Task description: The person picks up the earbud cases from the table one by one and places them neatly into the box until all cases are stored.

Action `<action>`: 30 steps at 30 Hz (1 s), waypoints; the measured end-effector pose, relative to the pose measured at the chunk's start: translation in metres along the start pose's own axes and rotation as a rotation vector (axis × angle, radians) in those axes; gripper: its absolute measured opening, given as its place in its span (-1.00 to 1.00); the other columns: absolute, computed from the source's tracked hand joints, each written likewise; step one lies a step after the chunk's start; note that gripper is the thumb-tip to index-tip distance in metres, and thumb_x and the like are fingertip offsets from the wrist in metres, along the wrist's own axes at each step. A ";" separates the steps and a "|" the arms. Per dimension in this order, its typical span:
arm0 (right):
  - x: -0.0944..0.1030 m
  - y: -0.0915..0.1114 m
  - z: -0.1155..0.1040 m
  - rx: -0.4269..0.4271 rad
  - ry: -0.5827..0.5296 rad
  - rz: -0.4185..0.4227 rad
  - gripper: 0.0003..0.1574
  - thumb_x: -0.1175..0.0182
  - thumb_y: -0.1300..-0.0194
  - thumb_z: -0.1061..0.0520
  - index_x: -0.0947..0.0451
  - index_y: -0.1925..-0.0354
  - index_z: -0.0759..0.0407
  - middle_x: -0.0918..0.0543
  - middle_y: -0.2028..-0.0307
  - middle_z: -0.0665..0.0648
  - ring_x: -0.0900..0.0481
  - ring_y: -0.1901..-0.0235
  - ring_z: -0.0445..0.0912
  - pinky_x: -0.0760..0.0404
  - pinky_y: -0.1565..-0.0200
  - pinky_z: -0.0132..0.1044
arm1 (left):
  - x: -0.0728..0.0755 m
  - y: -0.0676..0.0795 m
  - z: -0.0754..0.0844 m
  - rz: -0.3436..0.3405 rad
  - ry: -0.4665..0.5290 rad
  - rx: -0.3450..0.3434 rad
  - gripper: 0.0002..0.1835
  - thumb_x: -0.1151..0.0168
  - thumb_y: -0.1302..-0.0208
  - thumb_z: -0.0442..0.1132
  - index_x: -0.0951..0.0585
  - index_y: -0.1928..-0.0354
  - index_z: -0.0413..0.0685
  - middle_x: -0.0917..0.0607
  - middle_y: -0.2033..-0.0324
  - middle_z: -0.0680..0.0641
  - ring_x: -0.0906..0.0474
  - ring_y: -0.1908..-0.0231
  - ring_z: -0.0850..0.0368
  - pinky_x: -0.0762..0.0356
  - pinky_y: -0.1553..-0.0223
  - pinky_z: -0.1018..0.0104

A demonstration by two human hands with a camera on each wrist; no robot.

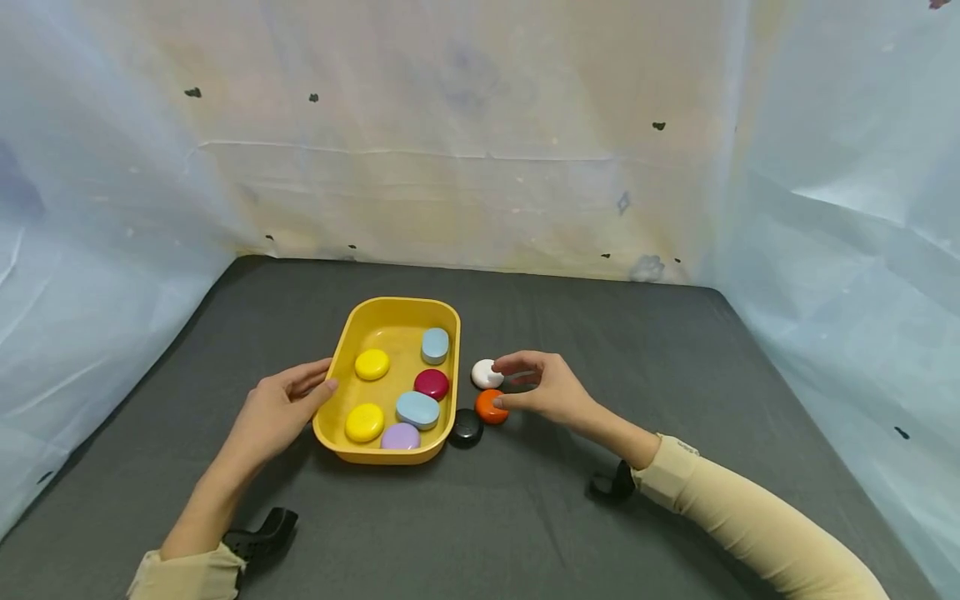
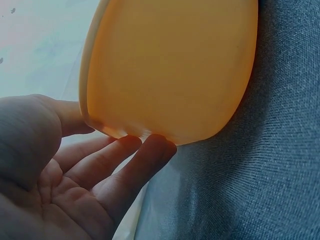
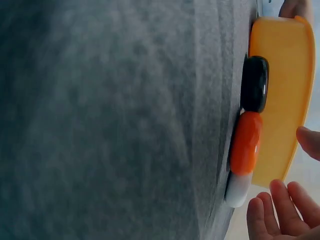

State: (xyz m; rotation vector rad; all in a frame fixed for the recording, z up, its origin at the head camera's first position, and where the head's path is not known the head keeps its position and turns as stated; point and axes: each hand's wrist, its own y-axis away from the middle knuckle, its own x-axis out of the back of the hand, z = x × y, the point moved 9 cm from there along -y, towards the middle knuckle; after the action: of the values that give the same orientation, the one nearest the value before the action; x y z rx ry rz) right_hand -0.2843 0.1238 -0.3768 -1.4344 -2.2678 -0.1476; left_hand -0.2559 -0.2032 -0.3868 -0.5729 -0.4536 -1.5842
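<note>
A yellow plastic tray (image 1: 397, 312) holds several smooth, pebble-like pieces, among them a yellow piece (image 1: 365, 422), a red one (image 1: 431, 383) and a lilac one (image 1: 401, 436). At its left side my left hand (image 1: 281, 408) grips the edge, thumb at the rim and fingertips against the outer wall. Outside the right wall, a white piece (image 1: 486, 374), an orange piece (image 1: 491, 407) and a black piece (image 3: 255, 84) lie in a row on the cloth. Over the white and orange ones hovers my right hand (image 1: 546, 389), fingers apart; the right wrist view shows a gap between fingertips and pieces.
Dark grey cloth (image 1: 600, 350) covers the table. Pale, translucent sheeting (image 1: 450, 192) encloses the back and both sides. Black wrist straps (image 1: 262, 536) sit at both cuffs, close over the cloth.
</note>
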 end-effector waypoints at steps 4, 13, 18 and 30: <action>0.002 -0.001 0.013 -0.029 -0.007 -0.005 -0.45 -0.52 -0.06 0.24 -0.61 -0.04 0.32 -0.65 0.00 0.25 -0.59 -0.01 0.21 -0.50 -0.11 0.10 | 0.000 0.000 0.000 -0.001 -0.004 0.001 -0.32 -0.10 -0.44 0.13 -0.36 -0.41 -0.16 -0.55 -0.19 -0.26 -0.48 -0.17 -0.19 -0.53 -0.04 -0.08; -0.001 -0.002 0.017 0.021 0.090 -0.070 -0.48 -0.54 -0.04 0.21 -0.64 0.01 0.29 -0.70 0.09 0.16 -0.62 0.04 0.06 -0.59 -0.04 -0.07 | 0.000 0.001 0.000 0.004 -0.009 0.003 -0.34 -0.10 -0.45 0.09 -0.36 -0.41 -0.19 -0.56 -0.18 -0.26 -0.49 -0.16 -0.19 -0.53 -0.04 -0.07; -0.002 -0.002 0.018 0.021 0.112 -0.090 -0.48 -0.55 -0.01 0.22 -0.65 0.02 0.26 -0.70 0.10 0.12 -0.62 0.05 0.03 -0.59 -0.04 -0.09 | 0.000 0.000 0.001 0.000 -0.008 0.008 -0.33 -0.10 -0.45 0.11 -0.36 -0.41 -0.18 -0.55 -0.19 -0.26 -0.48 -0.17 -0.19 -0.53 -0.05 -0.07; -0.013 0.000 0.007 -0.025 0.103 -0.147 -0.38 -0.53 0.07 0.41 -0.56 -0.01 0.47 -0.64 0.07 0.37 -0.59 0.06 0.24 -0.53 -0.06 0.13 | 0.000 0.001 0.001 -0.008 -0.006 0.011 -0.33 -0.10 -0.45 0.10 -0.35 -0.42 -0.18 -0.54 -0.20 -0.26 -0.48 -0.17 -0.19 -0.53 -0.05 -0.08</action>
State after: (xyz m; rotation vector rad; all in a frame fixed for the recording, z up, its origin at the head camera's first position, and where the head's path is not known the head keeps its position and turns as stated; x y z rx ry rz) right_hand -0.2819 0.1157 -0.3885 -1.2425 -2.2928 -0.2902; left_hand -0.2553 -0.2029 -0.3858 -0.5682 -0.4691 -1.5875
